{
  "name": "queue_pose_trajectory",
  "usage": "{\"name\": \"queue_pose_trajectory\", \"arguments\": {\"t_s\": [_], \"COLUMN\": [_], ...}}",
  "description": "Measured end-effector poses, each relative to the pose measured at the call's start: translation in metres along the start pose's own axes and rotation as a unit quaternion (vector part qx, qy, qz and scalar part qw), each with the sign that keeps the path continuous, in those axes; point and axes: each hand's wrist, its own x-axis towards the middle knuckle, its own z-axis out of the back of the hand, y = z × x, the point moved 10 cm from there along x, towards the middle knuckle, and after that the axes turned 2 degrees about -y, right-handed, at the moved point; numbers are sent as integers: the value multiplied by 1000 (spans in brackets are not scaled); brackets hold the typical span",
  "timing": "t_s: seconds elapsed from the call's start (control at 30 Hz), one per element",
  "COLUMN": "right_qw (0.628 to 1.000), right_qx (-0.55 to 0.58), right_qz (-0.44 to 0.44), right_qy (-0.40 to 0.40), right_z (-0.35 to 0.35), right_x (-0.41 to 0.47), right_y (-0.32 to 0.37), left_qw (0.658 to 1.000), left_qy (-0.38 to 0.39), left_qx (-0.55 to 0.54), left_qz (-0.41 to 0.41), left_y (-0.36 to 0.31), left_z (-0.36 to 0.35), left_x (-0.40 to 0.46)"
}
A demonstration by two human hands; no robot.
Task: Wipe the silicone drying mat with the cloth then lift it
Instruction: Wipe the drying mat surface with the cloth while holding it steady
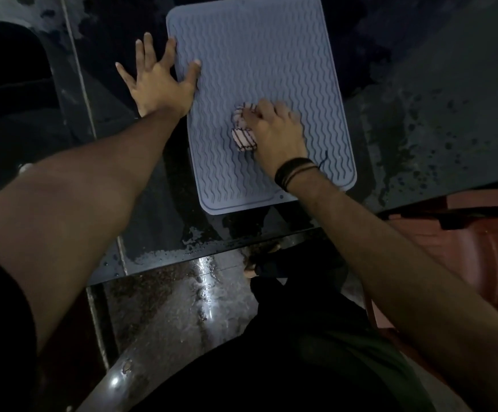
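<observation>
Head view: cloth [244,134] under right hand [274,129], mid-mat [271,55].

A wet dark glass table [420,120] stands beside a red chair [479,257].

One wide-angle camera sits on the person's head, looking forward and steeply down from close above, so both forearms run up from the bottom corners to the mat [259,93] on the dark wet table [420,114], legs and floor below.
</observation>
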Motion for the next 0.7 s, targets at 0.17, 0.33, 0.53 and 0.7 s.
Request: {"name": "queue_pose_trajectory", "arguments": {"t_s": [0.17, 0.33, 0.53, 0.7], "right_qw": [1000, 996, 994, 1000], "right_qx": [0, 31, 73, -4], "right_qz": [4, 4, -8, 12], "right_qy": [-12, 79, -77, 4], "right_z": [-2, -5, 43, 0], "right_x": [-60, -118, -60, -33], "right_y": [-3, -20, -26, -8], "left_qw": [1000, 1000, 1000, 1000], "left_qy": [-3, -6, -5, -5], "left_qx": [13, -2, 0, 1], "left_qz": [1, -3, -9, -8], "left_y": [1, 0, 3, 2], "left_z": [2, 2, -2, -2], "left_x": [-2, -2, 1, 0]}}
